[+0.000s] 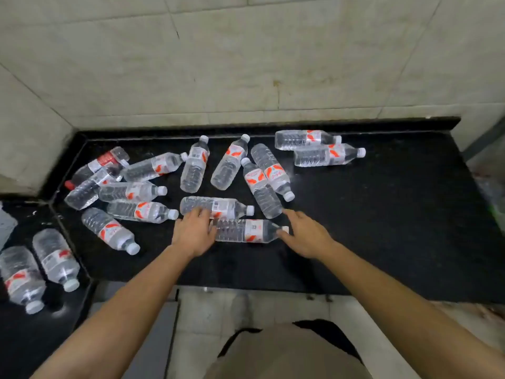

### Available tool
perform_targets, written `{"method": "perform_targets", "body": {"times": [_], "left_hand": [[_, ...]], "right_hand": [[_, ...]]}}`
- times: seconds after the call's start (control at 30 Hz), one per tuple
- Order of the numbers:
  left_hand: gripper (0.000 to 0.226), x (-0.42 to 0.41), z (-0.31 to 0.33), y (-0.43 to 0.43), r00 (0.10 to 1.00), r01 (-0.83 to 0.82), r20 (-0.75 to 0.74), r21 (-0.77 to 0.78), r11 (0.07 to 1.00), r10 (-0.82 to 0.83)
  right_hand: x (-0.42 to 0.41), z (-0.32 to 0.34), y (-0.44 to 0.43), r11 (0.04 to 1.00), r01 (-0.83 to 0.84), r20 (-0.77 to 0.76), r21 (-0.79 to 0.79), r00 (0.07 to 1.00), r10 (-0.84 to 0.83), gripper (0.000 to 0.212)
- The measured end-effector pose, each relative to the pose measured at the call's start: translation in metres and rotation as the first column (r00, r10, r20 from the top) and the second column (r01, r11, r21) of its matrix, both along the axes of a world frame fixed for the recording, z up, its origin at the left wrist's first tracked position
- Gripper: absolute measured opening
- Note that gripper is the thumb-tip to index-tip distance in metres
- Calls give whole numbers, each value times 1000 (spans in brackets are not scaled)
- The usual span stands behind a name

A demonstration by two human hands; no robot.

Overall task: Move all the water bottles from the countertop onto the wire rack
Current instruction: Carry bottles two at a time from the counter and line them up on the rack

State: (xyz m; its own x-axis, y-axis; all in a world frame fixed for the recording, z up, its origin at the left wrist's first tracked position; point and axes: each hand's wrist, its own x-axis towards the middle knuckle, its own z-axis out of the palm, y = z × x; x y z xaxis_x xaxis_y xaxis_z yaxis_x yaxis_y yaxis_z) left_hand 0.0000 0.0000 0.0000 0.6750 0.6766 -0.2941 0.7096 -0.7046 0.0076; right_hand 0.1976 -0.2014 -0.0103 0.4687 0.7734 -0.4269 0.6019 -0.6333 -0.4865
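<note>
Several clear water bottles with white caps and red-and-white labels lie on their sides on the black countertop [382, 228]. The nearest bottle [246, 231] lies crosswise between my hands. My left hand [194, 232] has its fingers stretched onto the bottle just behind it [218, 207], with the thumb against the nearest bottle's base. Fingers spread, my right hand [306, 233] touches the nearest bottle's cap end, and its index finger reaches the base of another bottle [262, 187]. Neither hand grips anything.
A dark bottle with a red cap and label [93, 166] lies among the bottles at the back left. Two more water bottles [56, 258] lie on the counter's left section. Tiled walls close the back and left. Something blurred [489, 187] stands past the counter's right end.
</note>
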Motion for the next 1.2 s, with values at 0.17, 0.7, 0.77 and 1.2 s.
{"method": "perform_targets", "body": {"times": [0.17,0.7,0.77,1.2], "left_hand": [[51,16,-28,68,983,177,47,-30,984,-176],[85,58,-90,111,915,383,-57,-193,903,-400],[88,61,-87,111,928,338,-78,-238,911,-365],[65,60,-40,94,940,282,294,-383,879,-174]], "right_hand": [[-44,-29,46,977,192,-287,-95,934,-212,80],[-77,-61,93,440,886,-419,-149,346,-839,111],[-76,-65,94,307,945,-477,-115,219,-851,122],[-27,-10,62,374,903,-405,210,429,-808,74]]}}
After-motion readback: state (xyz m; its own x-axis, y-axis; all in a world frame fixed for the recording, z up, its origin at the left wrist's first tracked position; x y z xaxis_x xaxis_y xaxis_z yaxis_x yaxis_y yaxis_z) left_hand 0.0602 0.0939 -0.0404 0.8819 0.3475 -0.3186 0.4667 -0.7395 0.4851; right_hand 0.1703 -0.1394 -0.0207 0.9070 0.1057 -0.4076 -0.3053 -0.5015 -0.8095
